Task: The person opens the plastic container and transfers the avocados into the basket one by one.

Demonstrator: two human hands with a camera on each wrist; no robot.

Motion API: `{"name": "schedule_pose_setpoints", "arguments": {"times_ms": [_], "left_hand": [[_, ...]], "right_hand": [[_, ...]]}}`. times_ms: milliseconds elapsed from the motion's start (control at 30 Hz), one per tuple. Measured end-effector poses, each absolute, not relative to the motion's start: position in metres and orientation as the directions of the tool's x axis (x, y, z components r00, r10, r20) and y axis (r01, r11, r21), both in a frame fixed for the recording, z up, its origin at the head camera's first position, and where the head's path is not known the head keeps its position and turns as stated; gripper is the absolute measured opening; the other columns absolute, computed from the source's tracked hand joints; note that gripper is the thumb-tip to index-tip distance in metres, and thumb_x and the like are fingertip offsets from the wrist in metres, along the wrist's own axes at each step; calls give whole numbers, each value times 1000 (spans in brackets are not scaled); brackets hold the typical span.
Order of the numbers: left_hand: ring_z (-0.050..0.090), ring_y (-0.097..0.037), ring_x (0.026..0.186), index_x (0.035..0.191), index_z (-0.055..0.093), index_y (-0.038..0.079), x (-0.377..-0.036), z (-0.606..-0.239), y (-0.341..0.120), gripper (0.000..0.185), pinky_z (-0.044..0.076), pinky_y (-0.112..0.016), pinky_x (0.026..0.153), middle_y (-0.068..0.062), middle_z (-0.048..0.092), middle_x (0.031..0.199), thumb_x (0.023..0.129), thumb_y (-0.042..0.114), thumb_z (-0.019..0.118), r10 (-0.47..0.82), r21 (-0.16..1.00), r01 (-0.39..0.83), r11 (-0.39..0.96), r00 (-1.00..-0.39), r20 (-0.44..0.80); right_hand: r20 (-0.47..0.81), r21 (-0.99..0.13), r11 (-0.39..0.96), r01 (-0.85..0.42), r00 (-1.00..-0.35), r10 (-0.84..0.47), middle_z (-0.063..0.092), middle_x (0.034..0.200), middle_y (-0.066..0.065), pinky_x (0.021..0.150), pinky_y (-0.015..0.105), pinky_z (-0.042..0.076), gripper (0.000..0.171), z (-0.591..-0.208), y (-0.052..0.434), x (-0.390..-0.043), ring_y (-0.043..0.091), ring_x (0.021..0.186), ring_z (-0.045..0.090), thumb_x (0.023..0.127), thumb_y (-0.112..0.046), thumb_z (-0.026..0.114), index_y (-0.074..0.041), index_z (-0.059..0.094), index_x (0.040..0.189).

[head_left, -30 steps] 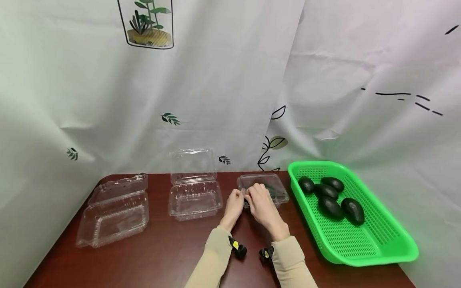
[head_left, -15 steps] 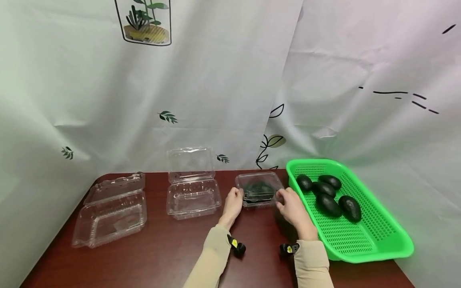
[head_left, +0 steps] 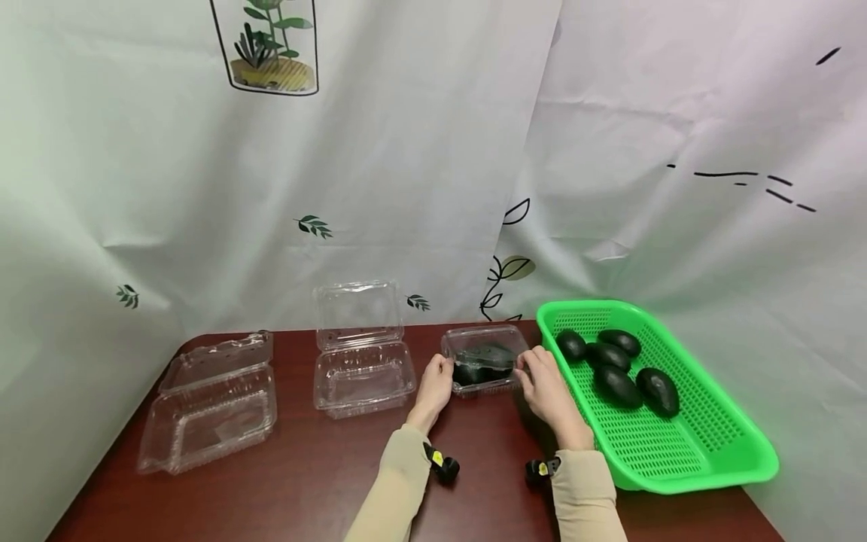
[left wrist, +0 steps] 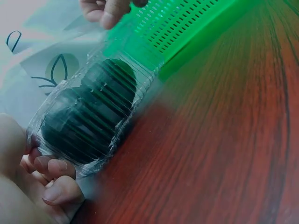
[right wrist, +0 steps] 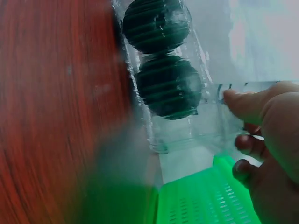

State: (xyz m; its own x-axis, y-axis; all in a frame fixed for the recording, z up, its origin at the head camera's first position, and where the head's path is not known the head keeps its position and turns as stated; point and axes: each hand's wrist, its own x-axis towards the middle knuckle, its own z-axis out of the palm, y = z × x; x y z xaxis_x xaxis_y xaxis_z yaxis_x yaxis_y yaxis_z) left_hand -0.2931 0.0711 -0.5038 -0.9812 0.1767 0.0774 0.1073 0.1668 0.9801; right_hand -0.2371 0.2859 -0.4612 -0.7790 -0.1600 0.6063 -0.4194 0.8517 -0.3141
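A clear plastic clamshell box (head_left: 482, 333) stands at the back of the table with its lid down. Dark avocados (right wrist: 169, 86) show through its ribbed wall, two of them in the right wrist view. My left hand (head_left: 432, 388) grips the box's left end, thumb above and fingers curled below in the left wrist view. At the right end, my right hand (head_left: 550, 393) holds the corner by the rim between thumb and curled fingers.
To the right, a green plastic basket (head_left: 734, 444) holds several more avocados (head_left: 616, 385). Two clamshell boxes stand with lids up on the left, one nearer the middle (head_left: 366, 380) and one farther left (head_left: 220, 421). A printed white curtain (head_left: 420, 150) hangs behind.
My right hand has moved right from the front left corner of the box to its right end. The avocados now show more plainly. My left hand stays at the left end.
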Motion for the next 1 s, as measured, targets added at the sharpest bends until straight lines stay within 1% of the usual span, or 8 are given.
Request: {"name": "schedule_pose_setpoints", "arguments": {"times_ms": [100, 233, 433, 533, 633, 767, 900, 1000], "left_hand": [[30, -19, 61, 81, 34, 10, -292, -506, 71, 30, 28, -32, 61, -4, 32, 71, 107, 24, 39, 166, 980, 105, 167, -983, 77], [29, -19, 61, 81, 34, 10, -291, -505, 70, 31, 28, -32, 61, -5, 32, 71, 108, 24, 39, 168, 980, 112, 165, -982, 84], [31, -19, 61, 82, 37, 9, -290, -504, 66, 30, 29, -33, 61, -5, 34, 71, 108, 25, 37, 175, 978, 107, 180, -982, 76], [31, -19, 60, 82, 37, 9, -290, -505, 64, 29, 29, -33, 60, -5, 34, 70, 108, 23, 37, 164, 979, 101, 177, -984, 72], [31, -19, 60, 81, 38, 9, -290, -504, 64, 30, 29, -33, 61, -4, 34, 69, 108, 22, 38, 162, 980, 97, 172, -984, 69], [31, -19, 61, 80, 37, 9, -291, -503, 64, 30, 29, -32, 61, -4, 33, 69, 107, 23, 38, 162, 981, 109, 159, -983, 83], [31, -19, 60, 80, 37, 9, -291, -503, 63, 30, 28, -32, 60, -4, 33, 69, 107, 22, 39, 154, 980, 123, 159, -983, 98], [31, -19, 60, 79, 38, 9, -291, -503, 64, 31, 29, -31, 60, -4, 34, 68, 107, 22, 39, 152, 979, 122, 166, -984, 97]], "right_hand": [[628, -341, 835, -431, -766, -139, 42, 84, 2, 72, 40, 35, 25, -460, 283, -238, 26, 81, 41, 85, 4, 71, -9, 50, 82], [635, -372, 826, -424, -765, -107, 45, 84, 5, 73, 41, 35, 22, -453, 280, -238, 28, 82, 43, 86, 6, 69, -7, 51, 83], [608, -468, 821, -327, -793, 31, 49, 91, 12, 73, 42, 36, 13, -437, 273, -236, 31, 87, 43, 91, -1, 67, -5, 55, 89], [586, -502, 813, -297, -808, 67, 49, 94, 13, 74, 43, 36, 8, -429, 266, -236, 32, 88, 43, 93, -4, 66, -4, 58, 93], [591, -503, 815, -287, -803, 81, 49, 94, 15, 76, 44, 36, 7, -420, 263, -241, 34, 89, 43, 93, -4, 66, -2, 59, 93], [599, -466, 841, -276, -798, 70, 50, 92, 15, 78, 46, 36, 6, -406, 262, -256, 35, 90, 44, 93, -4, 65, -2, 59, 93], [562, -449, 859, -246, -825, 58, 50, 90, 15, 77, 45, 36, 5, -389, 262, -273, 34, 88, 44, 95, -6, 62, -1, 60, 95], [531, -443, 868, -224, -845, 53, 51, 90, 15, 77, 45, 37, 8, -377, 262, -285, 33, 87, 45, 97, -6, 59, 0, 62, 101]]}}
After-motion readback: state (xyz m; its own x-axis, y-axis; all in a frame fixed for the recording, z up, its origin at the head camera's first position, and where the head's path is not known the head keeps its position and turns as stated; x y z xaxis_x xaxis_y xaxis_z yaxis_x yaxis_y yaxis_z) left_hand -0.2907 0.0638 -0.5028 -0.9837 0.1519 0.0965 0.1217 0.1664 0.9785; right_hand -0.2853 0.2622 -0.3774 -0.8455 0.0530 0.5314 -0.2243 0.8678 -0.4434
